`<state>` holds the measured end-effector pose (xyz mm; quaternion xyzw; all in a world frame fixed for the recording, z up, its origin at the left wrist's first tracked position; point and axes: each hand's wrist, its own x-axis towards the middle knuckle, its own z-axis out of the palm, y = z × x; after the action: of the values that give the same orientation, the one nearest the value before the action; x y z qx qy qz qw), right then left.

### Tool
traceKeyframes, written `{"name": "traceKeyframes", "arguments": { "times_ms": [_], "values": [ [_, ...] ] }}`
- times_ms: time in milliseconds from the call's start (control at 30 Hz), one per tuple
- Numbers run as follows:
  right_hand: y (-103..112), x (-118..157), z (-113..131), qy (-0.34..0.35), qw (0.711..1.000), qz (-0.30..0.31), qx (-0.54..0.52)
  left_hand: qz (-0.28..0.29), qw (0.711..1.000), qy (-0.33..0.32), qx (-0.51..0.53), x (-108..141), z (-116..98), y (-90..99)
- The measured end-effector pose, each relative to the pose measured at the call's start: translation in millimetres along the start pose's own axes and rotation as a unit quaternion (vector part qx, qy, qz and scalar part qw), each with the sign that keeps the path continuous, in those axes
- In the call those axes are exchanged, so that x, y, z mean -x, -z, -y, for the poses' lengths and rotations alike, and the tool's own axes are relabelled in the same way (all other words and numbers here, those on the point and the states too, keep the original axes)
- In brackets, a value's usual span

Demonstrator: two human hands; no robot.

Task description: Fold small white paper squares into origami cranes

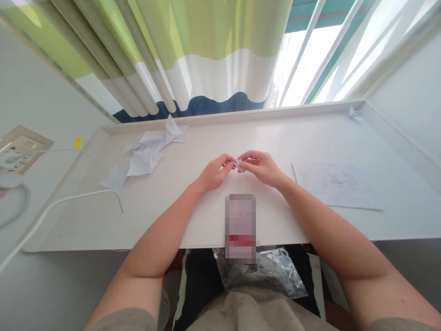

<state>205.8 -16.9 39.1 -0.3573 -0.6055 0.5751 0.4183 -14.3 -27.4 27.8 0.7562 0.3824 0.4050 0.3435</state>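
Over the middle of the white desk, a small folded piece of white paper [240,166] is pinched between my two hands. My left hand [217,171] has its thumb and fingertips closed on the paper's left side. From the right, my right hand [259,166] grips the same piece between thumb and fingers. The fingertips hide part of the paper, so its exact shape is unclear. Closer to my body, a blurred-out rectangular object [240,218] lies at the desk's front edge, below both hands.
Several folded white papers [145,159] lie at the back left of the desk [206,230]. Printed sheets [339,186] are on the right, and a small paper piece [353,113] sits in the far right corner. A white cable [82,195] crosses the left side. Clear plastic [275,271] is on my lap.
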Motion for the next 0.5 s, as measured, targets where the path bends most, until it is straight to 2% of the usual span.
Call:
{"name": "traceKeyframes", "arguments": {
  "times_ms": [100,200,300,367,500],
  "values": [
    [-0.7,0.5,0.5,0.01,1.0,0.004,-0.001,-0.004,0.999,0.015,0.034,-1.2,0.1,-1.3],
    [-0.8,0.7,-0.4,0.016,1.0,0.006,-0.003,0.019,0.997,0.024,0.07,-2.5,2.2,-2.3],
    [-0.2,0.3,-2.2,0.019,1.0,-0.001,0.001,-0.006,0.995,0.04,0.087,-2.9,5.3,-3.3],
    [0.4,0.0,-3.1,0.019,1.0,-0.004,0.004,-0.028,0.995,0.048,0.083,-2.5,6.1,-4.0],
    [0.9,0.2,-2.8,0.019,1.0,-0.004,0.009,-0.031,0.997,0.059,0.044,-1.3,3.2,-4.2]
  ]
}}
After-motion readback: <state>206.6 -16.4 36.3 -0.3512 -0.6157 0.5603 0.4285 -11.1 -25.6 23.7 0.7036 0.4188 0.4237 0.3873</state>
